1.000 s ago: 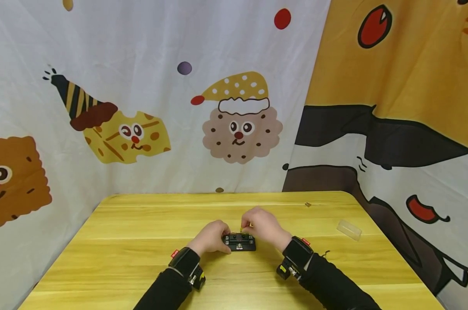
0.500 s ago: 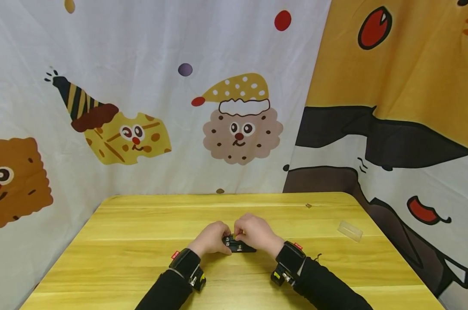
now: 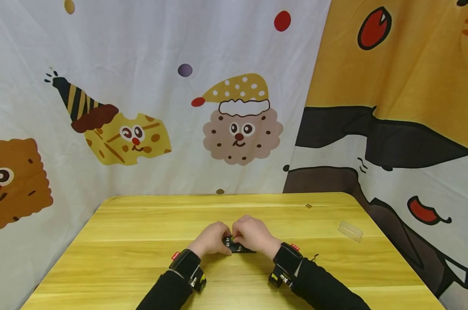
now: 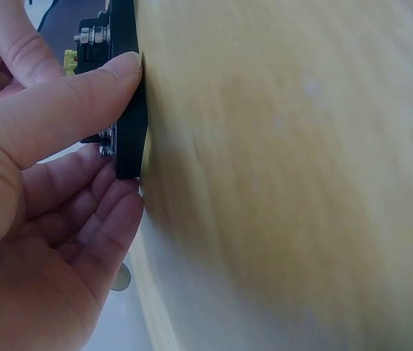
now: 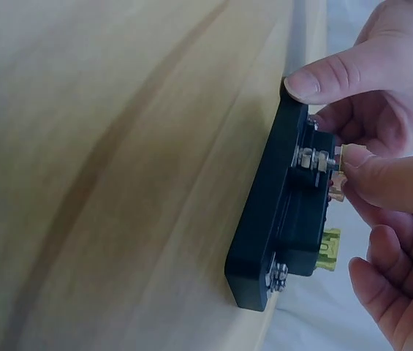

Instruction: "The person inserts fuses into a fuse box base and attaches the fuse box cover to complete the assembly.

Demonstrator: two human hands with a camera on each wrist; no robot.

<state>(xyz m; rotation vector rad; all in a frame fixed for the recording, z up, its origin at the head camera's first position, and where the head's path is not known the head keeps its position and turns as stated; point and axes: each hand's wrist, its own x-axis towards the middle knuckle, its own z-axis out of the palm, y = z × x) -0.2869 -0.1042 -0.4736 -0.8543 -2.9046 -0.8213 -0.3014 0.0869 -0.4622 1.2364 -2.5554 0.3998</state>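
Your left hand (image 3: 212,238) rests on the yellow wooden table (image 3: 121,258), near the middle and a little toward you. Its grip is closed on the left end of the black fuse block (image 3: 238,246): in the left wrist view the thumb (image 4: 82,95) presses on the edge of the black base (image 4: 129,110) and the other fingers curl under the other side. The block lies flat on the table between your two hands. In the right wrist view you can see metal screws and nuts on the block and a yellow-green fuse (image 5: 330,251) standing in its top. Your right hand (image 3: 251,234) covers the block from the right, just beside the left hand; its grip pinches a small piece at the top of the block, thumb (image 5: 389,183) against it. Far to the right, well apart from your hands, a clear plastic cover (image 3: 349,230) lies on the table near the edge.
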